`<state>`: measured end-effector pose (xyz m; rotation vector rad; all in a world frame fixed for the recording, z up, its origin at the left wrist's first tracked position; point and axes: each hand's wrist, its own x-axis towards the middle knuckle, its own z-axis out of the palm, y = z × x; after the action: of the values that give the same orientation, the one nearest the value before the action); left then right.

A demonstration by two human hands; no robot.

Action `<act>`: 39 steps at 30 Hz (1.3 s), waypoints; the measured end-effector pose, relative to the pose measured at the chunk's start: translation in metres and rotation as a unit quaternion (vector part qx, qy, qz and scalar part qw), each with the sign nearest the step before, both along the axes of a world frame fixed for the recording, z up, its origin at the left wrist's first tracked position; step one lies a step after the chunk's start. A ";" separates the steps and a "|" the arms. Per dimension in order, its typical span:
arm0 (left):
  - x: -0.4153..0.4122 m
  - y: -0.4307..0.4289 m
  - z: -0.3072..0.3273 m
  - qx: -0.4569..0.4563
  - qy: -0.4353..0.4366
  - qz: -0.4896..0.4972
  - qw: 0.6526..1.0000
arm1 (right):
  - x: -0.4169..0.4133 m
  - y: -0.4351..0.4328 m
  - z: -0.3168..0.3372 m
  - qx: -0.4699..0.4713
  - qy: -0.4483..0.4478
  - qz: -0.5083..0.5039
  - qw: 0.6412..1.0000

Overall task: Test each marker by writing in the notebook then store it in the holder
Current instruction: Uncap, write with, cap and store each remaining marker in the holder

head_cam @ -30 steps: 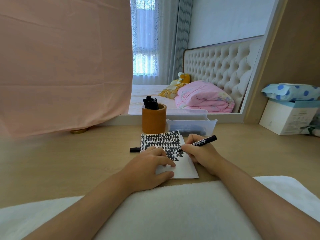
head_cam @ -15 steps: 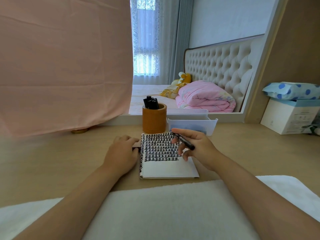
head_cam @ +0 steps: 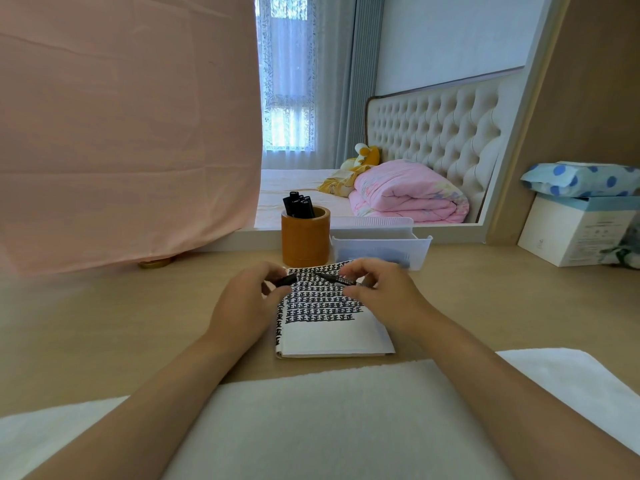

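Just over the notebook (head_cam: pixel 329 336), near its far edge, left fingers (head_cam: pixel 268 270) pinch cap (head_cam: pixel 287 280), right fingers (head_cam: pixel 360 266) marker (head_cam: pixel 337 279).

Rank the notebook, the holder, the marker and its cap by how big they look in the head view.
1. notebook
2. holder, which stands farther off
3. marker in the right hand and cap in the left hand: fingers hide part of each, so I cannot rank them.

Black marker (head_cam: pixel 335 279), cap (head_cam: pixel 285 280) apart, above open notebook (head_cam: pixel 332 332) with black scribble rows; orange holder (head_cam: pixel 304 242) behind, upright, markers (head_cam: pixel 299 204) inside.
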<state>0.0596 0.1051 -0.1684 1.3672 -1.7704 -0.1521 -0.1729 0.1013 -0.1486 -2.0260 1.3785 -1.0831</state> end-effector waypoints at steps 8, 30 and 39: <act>-0.005 0.003 -0.001 -0.031 -0.053 -0.056 0.997 | 0.001 0.000 0.000 -0.101 0.089 -0.011 0.991; -0.015 0.013 0.010 -0.003 0.004 -0.137 0.991 | 0.009 -0.002 -0.002 -0.182 0.112 0.069 0.974; -0.011 0.015 0.015 -0.036 -0.068 -0.159 0.984 | 0.011 0.009 0.009 -0.041 0.152 0.105 0.982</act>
<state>0.0483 0.1202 -0.1534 1.0587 -2.0811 -0.1694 -0.1615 0.1104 -0.1395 -2.4129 1.2384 -0.7758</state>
